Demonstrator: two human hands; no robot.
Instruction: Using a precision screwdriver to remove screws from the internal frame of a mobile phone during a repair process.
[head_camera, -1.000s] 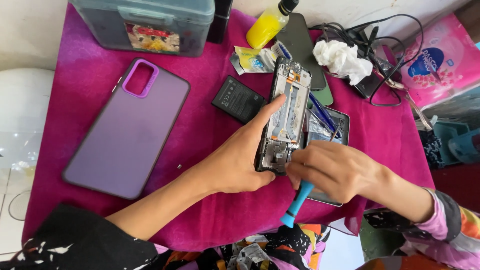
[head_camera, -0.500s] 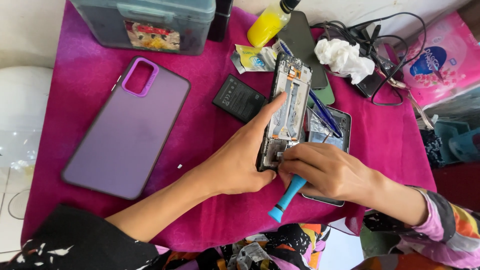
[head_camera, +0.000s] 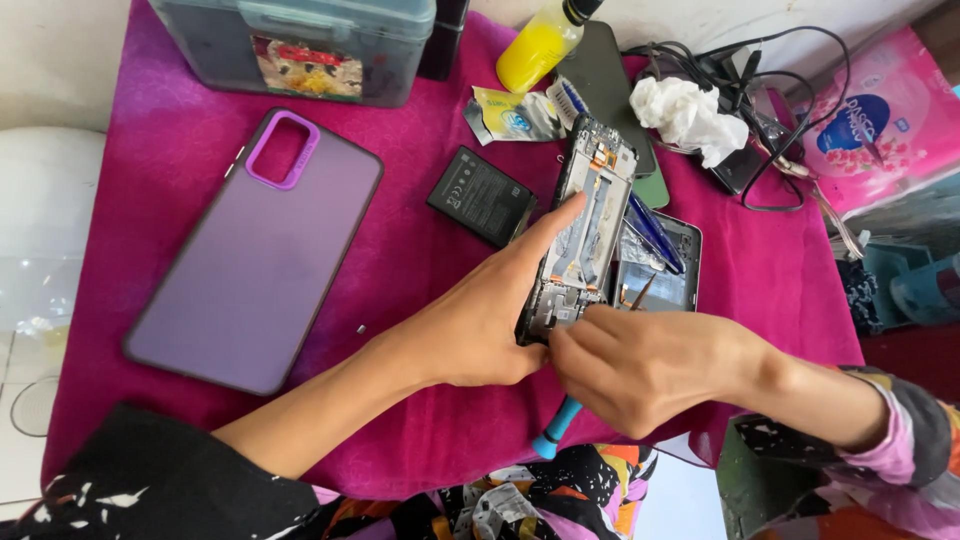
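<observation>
left hand grips opened phone, frame centre | right hand clenches blue screwdriver at phone's lower end | battery just left

Left hand steadies opened phone; right hand works blue-handled screwdriver on it.

— Where is there room on the desk?

— Bare cloth runs along the near edge, and a strip lies open between the purple case and the battery.

— And the far side?

— Crowded. A box blocks the far left corner; a bottle, tissue and cables fill the far right. The open phone, a second phone and both hands block the middle.
</observation>
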